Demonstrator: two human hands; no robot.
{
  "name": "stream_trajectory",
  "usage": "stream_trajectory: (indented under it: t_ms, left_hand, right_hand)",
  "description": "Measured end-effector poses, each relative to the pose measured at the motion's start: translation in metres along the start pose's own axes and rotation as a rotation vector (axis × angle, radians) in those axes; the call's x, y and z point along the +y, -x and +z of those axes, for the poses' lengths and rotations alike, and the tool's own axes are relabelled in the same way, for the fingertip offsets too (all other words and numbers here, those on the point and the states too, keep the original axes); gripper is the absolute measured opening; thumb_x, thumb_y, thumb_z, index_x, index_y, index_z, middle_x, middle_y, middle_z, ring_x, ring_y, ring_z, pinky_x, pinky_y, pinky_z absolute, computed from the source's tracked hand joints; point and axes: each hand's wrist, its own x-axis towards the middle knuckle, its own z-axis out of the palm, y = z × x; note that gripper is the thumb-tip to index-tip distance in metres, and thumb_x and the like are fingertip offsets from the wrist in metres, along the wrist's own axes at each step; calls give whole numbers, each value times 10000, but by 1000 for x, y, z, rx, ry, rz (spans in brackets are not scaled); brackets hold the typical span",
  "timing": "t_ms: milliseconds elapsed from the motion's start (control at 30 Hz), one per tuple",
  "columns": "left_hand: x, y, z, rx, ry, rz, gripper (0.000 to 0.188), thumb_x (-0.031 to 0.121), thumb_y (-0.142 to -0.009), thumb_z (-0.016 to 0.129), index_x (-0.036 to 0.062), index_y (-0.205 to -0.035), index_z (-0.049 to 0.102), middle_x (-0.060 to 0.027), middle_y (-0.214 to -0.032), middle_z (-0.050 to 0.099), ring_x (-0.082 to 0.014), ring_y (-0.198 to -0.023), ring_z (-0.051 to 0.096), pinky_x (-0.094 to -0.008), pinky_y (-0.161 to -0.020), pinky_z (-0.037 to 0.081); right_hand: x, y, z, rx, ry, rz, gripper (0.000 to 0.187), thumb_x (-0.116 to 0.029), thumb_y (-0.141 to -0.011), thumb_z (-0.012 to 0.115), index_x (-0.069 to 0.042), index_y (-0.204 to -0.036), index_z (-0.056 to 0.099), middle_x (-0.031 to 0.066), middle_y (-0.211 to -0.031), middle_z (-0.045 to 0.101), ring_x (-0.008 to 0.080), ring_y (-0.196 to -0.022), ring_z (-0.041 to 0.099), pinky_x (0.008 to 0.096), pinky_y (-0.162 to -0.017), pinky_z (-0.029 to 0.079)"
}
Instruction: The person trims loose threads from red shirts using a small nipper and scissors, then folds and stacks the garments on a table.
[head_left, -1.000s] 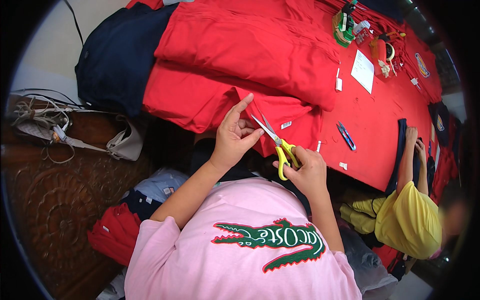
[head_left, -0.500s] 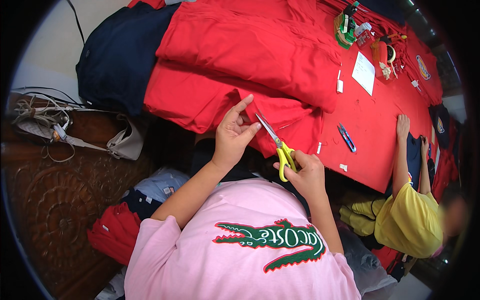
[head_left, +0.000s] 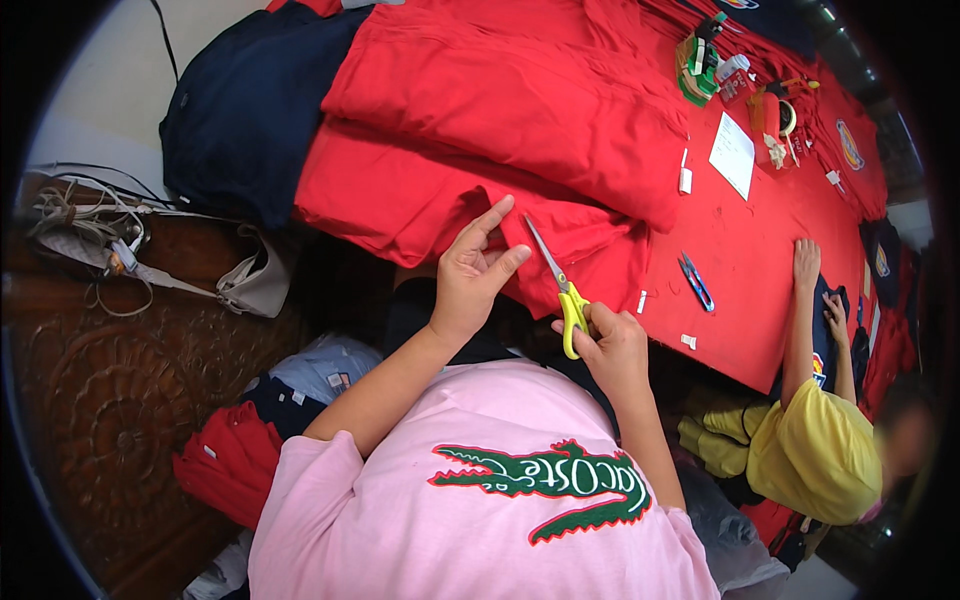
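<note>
My right hand (head_left: pixel 612 345) grips scissors (head_left: pixel 573 318) with yellow-green handles. Their blades look closed and point up and left over a red garment (head_left: pixel 580 235). To the left, my left hand (head_left: pixel 472 280) has a fold of this garment between thumb and fingers. The index finger is stretched upward, while the other fingers curl partly out of sight. The scissor tips are just right of these fingers, apart from them. Beyond both hands lies a thick stack of folded red garments (head_left: pixel 500 100).
Blue thread snips (head_left: pixel 697 284), a white paper (head_left: pixel 732 157) and a green tape dispenser (head_left: pixel 697 70) lie on the red table (head_left: pixel 740 330). A dark navy garment (head_left: pixel 235 110) hangs at the left edge. A co-worker in a yellow shirt (head_left: pixel 815 450) handles navy cloth on the right.
The scissor blades have closed and their tips sit slightly farther from my left fingers. My left hand keeps its pose. One of the co-worker's hands has moved over the navy cloth.
</note>
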Motion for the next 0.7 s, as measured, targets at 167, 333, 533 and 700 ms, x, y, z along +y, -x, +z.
stream_trajectory:
  t_ms: [167,333,533,700]
  left_hand:
    - [2,-1,-4,-56,82,5,871,-125,-924,691,53,-1665,269,-127,-1516,529,-141,-1142,642,-308,-1026,531]
    - [10,14,9,-91,147,-18,1011,-165,-900,658,111,-1705,113,-135,-1640,400,-155,-1179,654,-317,-992,558]
    - [9,46,14,-237,-13,-205,939,-23,-994,666,207,-1716,112,-53,-1128,696,-73,-837,655,-255,-770,565]
    - [-1,42,-8,44,-58,-180,772,364,-1093,600,183,-1699,157,-149,-1294,631,-170,-953,680,-328,-815,591]
  right_hand:
    - [-5,-2,1,6,-406,230,294,-231,-875,875,-14,-874,677,8,-582,550,126,-553,459,332,-528,363]
    - [-10,-22,21,14,-1069,305,171,-108,-973,777,-29,-1047,645,-2,-863,660,68,-775,623,220,-696,473]
    - [-13,-36,34,57,-911,210,346,-18,-920,773,-48,-1215,595,-41,-936,537,70,-866,563,244,-761,477]
    - [36,-41,42,116,-1028,98,367,-13,-911,790,-52,-1212,584,-67,-886,434,52,-767,425,235,-690,381]
